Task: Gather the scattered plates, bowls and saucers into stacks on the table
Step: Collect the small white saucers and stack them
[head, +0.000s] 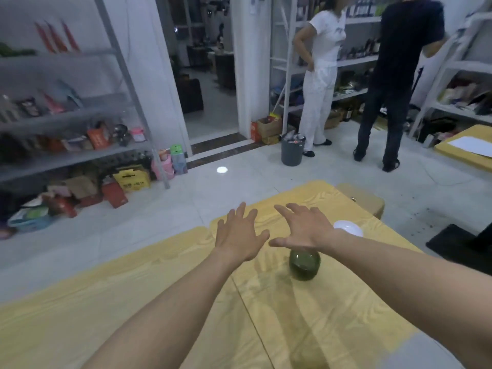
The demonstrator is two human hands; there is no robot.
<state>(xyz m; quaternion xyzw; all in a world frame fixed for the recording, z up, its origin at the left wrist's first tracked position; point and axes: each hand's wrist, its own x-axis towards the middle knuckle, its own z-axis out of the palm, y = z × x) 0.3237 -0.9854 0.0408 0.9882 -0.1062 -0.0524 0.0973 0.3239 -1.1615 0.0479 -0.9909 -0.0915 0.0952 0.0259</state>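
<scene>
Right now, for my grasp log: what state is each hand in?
Left hand: open, fingers spread, holding nothing.
Right hand: open, fingers spread, holding nothing.

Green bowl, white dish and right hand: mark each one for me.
green bowl (304,266), head view, middle of its visible part.
white dish (350,228), head view, its visible top.
right hand (306,230), head view, back of the hand.

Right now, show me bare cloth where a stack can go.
Widest bare patch: the yellow cloth from the left hand out to its left edge. A narrower strip lies this side of the green bowl, between the forearms. Crowded: under the right hand, green bowl and white bowl.
</scene>
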